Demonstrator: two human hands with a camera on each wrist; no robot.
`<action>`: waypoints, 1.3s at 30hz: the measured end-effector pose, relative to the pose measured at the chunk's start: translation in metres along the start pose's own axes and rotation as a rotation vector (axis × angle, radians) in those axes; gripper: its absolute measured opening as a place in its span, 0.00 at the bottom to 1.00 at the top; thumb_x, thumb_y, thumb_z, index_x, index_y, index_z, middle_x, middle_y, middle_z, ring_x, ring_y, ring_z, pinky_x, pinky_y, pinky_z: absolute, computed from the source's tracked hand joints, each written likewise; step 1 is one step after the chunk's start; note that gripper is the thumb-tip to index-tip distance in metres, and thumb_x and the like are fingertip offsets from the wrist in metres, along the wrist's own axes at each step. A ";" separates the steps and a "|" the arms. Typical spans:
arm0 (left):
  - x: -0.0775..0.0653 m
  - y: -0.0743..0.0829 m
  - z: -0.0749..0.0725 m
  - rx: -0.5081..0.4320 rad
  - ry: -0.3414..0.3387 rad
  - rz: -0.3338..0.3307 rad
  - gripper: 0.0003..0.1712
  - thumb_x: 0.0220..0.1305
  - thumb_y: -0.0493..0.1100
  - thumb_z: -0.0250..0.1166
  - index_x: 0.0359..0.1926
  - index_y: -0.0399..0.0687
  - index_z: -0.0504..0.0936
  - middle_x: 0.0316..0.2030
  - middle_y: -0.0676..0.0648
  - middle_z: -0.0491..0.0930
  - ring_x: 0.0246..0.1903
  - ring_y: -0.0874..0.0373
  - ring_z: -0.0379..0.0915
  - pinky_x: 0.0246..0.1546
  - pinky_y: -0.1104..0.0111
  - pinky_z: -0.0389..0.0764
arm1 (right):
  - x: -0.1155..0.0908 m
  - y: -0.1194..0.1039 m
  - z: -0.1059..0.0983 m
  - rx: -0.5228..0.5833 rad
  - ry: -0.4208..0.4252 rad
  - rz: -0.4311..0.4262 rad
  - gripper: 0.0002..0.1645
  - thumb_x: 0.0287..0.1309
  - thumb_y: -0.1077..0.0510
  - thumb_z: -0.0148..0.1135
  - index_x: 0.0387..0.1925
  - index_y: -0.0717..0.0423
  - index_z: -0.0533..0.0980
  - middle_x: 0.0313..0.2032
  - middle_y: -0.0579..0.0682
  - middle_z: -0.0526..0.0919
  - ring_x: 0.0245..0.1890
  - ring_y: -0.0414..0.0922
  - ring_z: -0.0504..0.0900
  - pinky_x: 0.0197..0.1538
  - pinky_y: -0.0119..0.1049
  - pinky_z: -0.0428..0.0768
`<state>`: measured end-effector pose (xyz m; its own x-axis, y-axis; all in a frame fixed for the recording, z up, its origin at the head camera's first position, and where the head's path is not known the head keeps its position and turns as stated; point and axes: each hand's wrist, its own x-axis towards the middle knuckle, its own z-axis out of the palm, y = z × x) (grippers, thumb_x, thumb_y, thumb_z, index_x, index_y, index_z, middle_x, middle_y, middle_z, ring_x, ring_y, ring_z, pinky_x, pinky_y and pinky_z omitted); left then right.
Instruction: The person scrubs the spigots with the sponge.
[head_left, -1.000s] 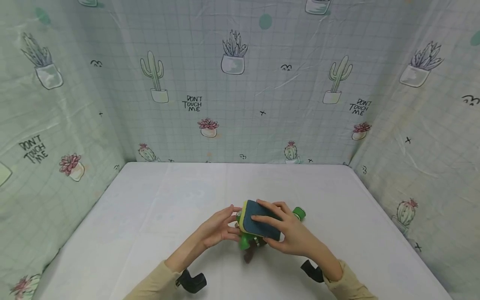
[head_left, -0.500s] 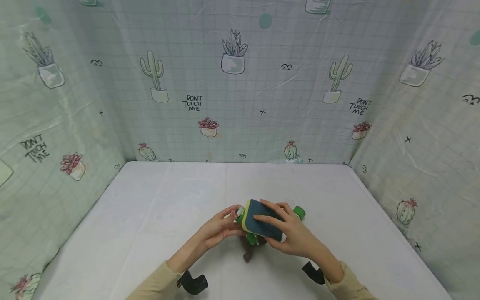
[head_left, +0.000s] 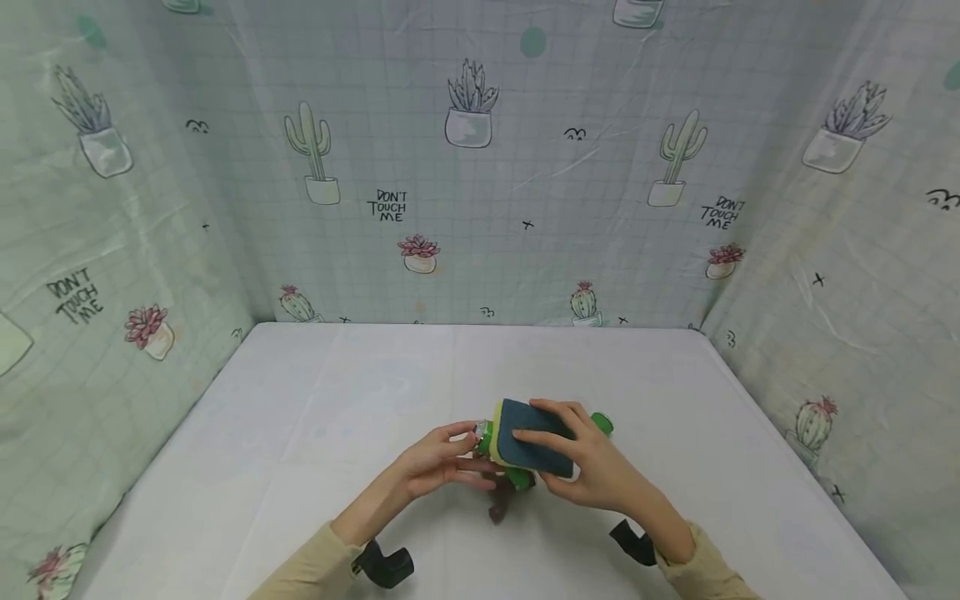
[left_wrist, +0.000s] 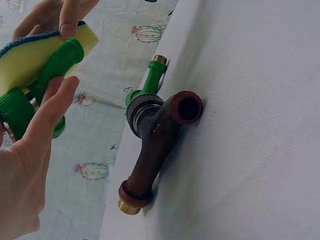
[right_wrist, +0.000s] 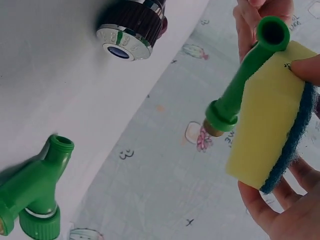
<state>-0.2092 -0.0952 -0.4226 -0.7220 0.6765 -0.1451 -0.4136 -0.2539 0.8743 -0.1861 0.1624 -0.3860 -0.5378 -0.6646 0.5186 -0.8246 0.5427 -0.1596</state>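
My left hand [head_left: 442, 458] grips a green plastic tap [right_wrist: 240, 85] with a brass threaded end, held above the white table. In the head view most of this tap is hidden behind a sponge [head_left: 532, 437]. The sponge is yellow with a dark blue scouring side. My right hand [head_left: 596, 467] holds it by its edges, fingers spread across the blue face. Its yellow side lies against the green tap, as the right wrist view shows. Below the hands, a dark brown tap [left_wrist: 157, 140] with a brass thread rests on the table.
A second green tap [right_wrist: 40, 185] lies on the table beyond the brown one, close to my right hand. Black curved pieces [head_left: 386, 567] sit at both wrists. Patterned cloth [head_left: 480, 208] walls in the back and sides of the white table [head_left: 360, 375].
The sponge and right hand have shifted slightly to the right. My left hand has turned the held green tap a little, so its silvery end shows more clearly.
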 end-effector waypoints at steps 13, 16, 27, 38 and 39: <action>-0.006 0.003 0.000 -0.050 0.023 0.093 0.34 0.65 0.47 0.45 0.67 0.37 0.46 0.53 0.44 0.70 0.58 0.34 0.59 0.50 0.47 0.72 | -0.001 0.022 -0.001 -0.054 0.071 0.115 0.38 0.38 0.55 0.68 0.56 0.37 0.68 0.59 0.53 0.64 0.53 0.48 0.64 0.44 0.48 0.77; -0.008 0.005 0.001 -0.068 0.026 0.088 0.34 0.65 0.46 0.46 0.67 0.37 0.45 0.51 0.45 0.71 0.57 0.36 0.62 0.50 0.48 0.72 | 0.001 0.027 0.000 -0.068 0.093 0.134 0.37 0.38 0.55 0.68 0.55 0.37 0.69 0.59 0.54 0.65 0.52 0.49 0.65 0.44 0.48 0.76; -0.010 0.006 0.001 -0.109 0.051 0.102 0.33 0.66 0.45 0.44 0.67 0.37 0.45 0.48 0.46 0.73 0.53 0.40 0.69 0.49 0.48 0.73 | 0.005 0.022 0.004 -0.101 0.064 0.076 0.37 0.39 0.56 0.67 0.57 0.38 0.68 0.60 0.55 0.64 0.51 0.49 0.64 0.44 0.48 0.76; -0.006 0.001 0.001 -0.093 0.082 0.101 0.34 0.65 0.47 0.45 0.67 0.35 0.46 0.51 0.45 0.71 0.53 0.39 0.68 0.50 0.46 0.70 | 0.002 0.000 0.005 -0.151 0.006 -0.011 0.37 0.33 0.57 0.65 0.53 0.35 0.69 0.60 0.52 0.64 0.54 0.47 0.63 0.48 0.50 0.70; -0.005 0.001 0.001 -0.087 0.084 0.098 0.35 0.65 0.47 0.45 0.67 0.36 0.46 0.52 0.44 0.70 0.53 0.39 0.68 0.50 0.46 0.70 | 0.002 -0.002 0.005 -0.153 0.004 -0.011 0.36 0.33 0.57 0.65 0.52 0.36 0.69 0.60 0.53 0.64 0.54 0.47 0.63 0.49 0.50 0.70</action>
<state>-0.2051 -0.0980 -0.4206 -0.8038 0.5860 -0.1023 -0.3824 -0.3771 0.8435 -0.1866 0.1576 -0.3895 -0.5276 -0.6690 0.5235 -0.7941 0.6073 -0.0243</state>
